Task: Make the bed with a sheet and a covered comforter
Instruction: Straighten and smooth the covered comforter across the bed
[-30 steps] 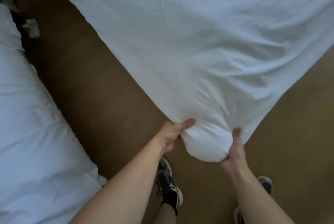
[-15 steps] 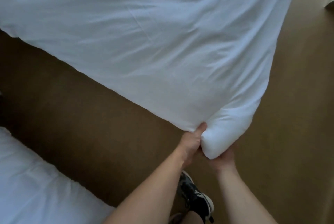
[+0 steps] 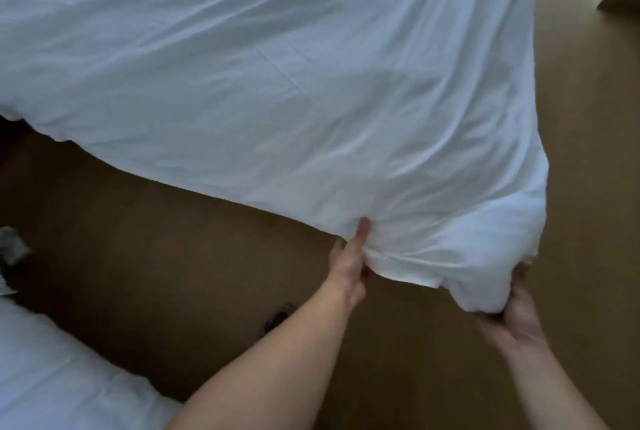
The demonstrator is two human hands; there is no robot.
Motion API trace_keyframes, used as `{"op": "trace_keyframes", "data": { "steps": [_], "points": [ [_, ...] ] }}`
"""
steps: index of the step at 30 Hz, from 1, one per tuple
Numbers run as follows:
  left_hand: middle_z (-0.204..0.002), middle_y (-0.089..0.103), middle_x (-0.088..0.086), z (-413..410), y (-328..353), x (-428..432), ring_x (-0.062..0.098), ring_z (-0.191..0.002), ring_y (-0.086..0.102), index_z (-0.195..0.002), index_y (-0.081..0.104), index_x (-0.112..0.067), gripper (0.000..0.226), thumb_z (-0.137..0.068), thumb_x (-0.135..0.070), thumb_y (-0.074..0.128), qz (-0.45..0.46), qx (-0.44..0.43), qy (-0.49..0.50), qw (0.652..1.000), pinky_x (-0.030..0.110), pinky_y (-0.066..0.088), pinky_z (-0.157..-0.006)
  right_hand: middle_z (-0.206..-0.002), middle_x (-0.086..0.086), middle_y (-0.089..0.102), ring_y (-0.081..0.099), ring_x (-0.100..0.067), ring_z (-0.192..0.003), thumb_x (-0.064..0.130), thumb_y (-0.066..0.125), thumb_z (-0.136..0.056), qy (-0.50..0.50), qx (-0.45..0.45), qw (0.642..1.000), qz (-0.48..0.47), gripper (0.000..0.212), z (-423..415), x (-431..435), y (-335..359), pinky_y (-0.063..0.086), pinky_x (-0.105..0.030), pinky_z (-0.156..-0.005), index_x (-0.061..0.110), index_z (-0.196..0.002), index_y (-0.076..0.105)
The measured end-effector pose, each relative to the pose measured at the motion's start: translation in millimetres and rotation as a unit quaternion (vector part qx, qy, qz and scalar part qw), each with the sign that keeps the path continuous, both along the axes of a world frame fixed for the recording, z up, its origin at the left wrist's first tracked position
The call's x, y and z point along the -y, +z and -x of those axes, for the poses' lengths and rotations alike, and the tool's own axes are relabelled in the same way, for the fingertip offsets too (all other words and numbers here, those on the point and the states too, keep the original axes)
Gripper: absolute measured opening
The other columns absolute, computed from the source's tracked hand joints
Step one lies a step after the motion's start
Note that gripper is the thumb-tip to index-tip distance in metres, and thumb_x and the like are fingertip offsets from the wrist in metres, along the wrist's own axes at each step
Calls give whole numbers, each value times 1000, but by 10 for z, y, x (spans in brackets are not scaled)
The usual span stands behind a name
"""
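A large white covered comforter [image 3: 277,65] spreads across the upper part of the head view, hanging above the brown carpet. My left hand [image 3: 349,259] pinches its near edge, thumb on top of the cloth. My right hand [image 3: 519,311] grips the padded corner of the comforter from below, at the lower right. The cloth sags in folds between the two hands. What lies under the comforter is hidden.
Brown carpet [image 3: 173,239] fills the middle. A second white bedding mass [image 3: 62,377] lies at the lower left. A dark shoe [image 3: 277,317] shows behind my left forearm. Small items [image 3: 14,249] sit at the left edge. A dark furniture corner [image 3: 620,3] is at top right.
My hands have moved apart along the comforter's edge; the right hand carries the corner to the right, the left now pinches the edge further left. The view has swung.
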State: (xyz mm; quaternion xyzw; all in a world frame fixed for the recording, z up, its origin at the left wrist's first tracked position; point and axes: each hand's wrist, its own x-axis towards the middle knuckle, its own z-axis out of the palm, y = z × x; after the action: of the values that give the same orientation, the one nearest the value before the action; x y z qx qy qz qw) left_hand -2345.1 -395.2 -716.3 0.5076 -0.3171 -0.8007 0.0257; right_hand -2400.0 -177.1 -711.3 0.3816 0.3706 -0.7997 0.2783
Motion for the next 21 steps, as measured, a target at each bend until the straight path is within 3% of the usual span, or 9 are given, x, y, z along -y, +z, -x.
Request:
{"op": "trace_keyframes", "data": {
  "steps": [3,6,8,10,12,14,16,18,21],
  "points": [
    [-125,69,16,257,-16,829,34,-117,65,-133,60,-10,73,-74,-46,84,-111,-131,66,983,58,45,-107,-132,-2,65,75,-13,-78,51,43,-102,-154,40,986,53,44,-3,11,-75,59,-35,-50,46,-78,79],
    [-122,71,13,114,-63,1005,31,-113,68,-134,60,-12,65,-80,-38,83,-70,-76,33,994,55,50,-102,-139,-3,61,69,-34,-108,72,43,-93,-142,32,988,60,53,-222,595,-248,60,-54,-67,34,-109,78],
    [-125,70,12,-31,-36,1011,29,-116,66,-137,59,-12,69,-80,-41,83,-85,-80,11,993,52,48,-106,-145,-10,55,53,-44,-128,87,56,-70,-81,20,987,138,89,-432,1202,-240,42,-73,-95,28,-137,61],
    [-129,67,16,-115,-7,1567,34,-121,63,-136,60,-10,68,-82,-46,79,-138,-142,86,976,53,43,-109,-145,-12,55,48,-43,-133,80,63,-57,-7,-17,983,182,106,-548,2121,-89,29,-70,-109,25,-147,48],
    [-129,67,16,-137,12,2318,37,-121,62,-135,61,-10,65,-83,-45,78,-140,-175,147,963,55,43,-109,-139,-13,60,54,-39,-130,65,67,-73,-16,-21,986,167,87,-454,2863,80,34,-62,-111,21,-146,48],
    [-125,69,15,-315,-22,2632,33,-117,66,-136,59,-7,62,-85,-35,77,-97,-108,97,985,53,47,-106,-125,-9,70,65,-29,-117,51,67,-88,-70,19,993,91,65,-350,3186,10,48,-54,-103,18,-142,53],
    [-125,69,15,-540,-27,2649,31,-115,67,-136,58,-5,63,-83,-31,78,-105,-55,28,993,49,50,-103,-112,-3,75,73,-20,-98,52,70,-81,-98,31,995,-6,68,-409,3246,-46,61,-45,-73,22,-140,56],
    [-124,70,15,-625,14,3030,32,-114,67,-133,60,-7,63,-80,-33,82,-146,-83,51,985,51,49,-104,-120,1,72,74,-16,-92,59,77,-60,-119,42,992,2,80,-531,3254,-59,60,-39,-56,27,-132,62],
    [-119,72,14,-568,-18,4090,34,-110,69,-127,65,-10,66,-74,-42,88,-111,-105,172,973,56,50,-102,-134,-1,65,66,-24,-117,72,72,-66,-74,18,994,78,81,-629,3642,85,55,-43,-90,27,-132,61]
  ]
}}
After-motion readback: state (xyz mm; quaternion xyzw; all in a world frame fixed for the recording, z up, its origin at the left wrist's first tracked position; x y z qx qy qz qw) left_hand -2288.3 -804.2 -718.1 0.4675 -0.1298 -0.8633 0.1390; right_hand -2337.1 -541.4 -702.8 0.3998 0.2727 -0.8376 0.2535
